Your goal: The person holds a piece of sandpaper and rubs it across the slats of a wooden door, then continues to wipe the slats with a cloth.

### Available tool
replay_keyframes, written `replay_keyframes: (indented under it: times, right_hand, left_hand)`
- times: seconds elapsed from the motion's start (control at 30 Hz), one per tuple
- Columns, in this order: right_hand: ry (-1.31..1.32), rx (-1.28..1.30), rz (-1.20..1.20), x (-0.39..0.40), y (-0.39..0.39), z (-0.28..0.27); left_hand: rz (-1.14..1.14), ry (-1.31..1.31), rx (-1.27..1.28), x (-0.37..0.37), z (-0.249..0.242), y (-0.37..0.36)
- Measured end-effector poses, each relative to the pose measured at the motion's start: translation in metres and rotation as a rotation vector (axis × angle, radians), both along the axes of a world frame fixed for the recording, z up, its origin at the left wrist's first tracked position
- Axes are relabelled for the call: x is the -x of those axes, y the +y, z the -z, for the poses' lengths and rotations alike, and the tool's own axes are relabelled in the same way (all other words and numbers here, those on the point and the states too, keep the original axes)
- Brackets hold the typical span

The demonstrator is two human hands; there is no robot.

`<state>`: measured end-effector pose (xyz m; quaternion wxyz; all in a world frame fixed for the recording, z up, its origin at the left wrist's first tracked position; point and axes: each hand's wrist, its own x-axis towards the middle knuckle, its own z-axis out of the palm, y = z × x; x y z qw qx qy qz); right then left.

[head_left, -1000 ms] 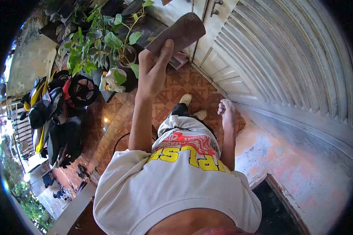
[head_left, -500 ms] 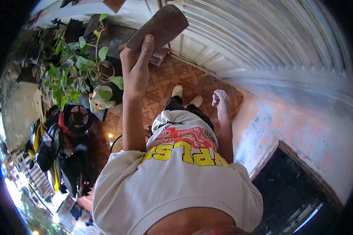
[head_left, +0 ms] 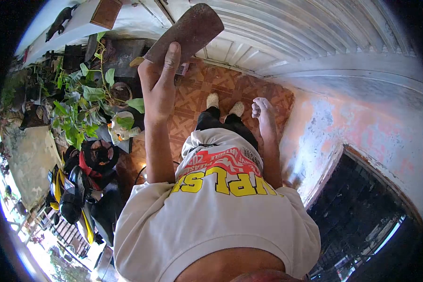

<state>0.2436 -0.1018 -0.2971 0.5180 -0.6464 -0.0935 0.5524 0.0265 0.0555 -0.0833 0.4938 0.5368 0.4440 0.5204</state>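
Note:
My left hand [head_left: 160,87] is raised at the upper left of centre, its thumb pressed on a dark brown, rough-faced sheet that looks like sandpaper [head_left: 188,33]. The sheet is curved, and the fingers behind it are hidden. A small yellowish edge shows at its lower left corner. My right hand [head_left: 263,109] hangs at my right side, fingers curled in and pale with dust. Nothing shows in it. The nearest surface to it is the patchy pink and white wall [head_left: 324,127].
Ahead is a white ribbed metal door [head_left: 305,37]. A dark framed opening [head_left: 362,207] lies at right. Leafy plants [head_left: 84,98] and a black, red and yellow motorbike [head_left: 89,188] stand at left. Brown patterned tiles [head_left: 197,89] cover the floor around my shoes [head_left: 212,100].
The view has shifted slightly, with more of the ledge and motorbike showing at left. My left hand still grips the sandpaper, and my right hand stays curled at my side.

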Motion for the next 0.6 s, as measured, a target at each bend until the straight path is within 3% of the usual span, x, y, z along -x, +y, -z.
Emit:
replay_keyframes:
  times: [0.6]
  right_hand:
    - [-0.015, -0.026, -0.051, -0.024, 0.013, 0.002]
  left_hand:
    - [-0.001, -0.032, -0.033, -0.006, -0.002, 0.0]
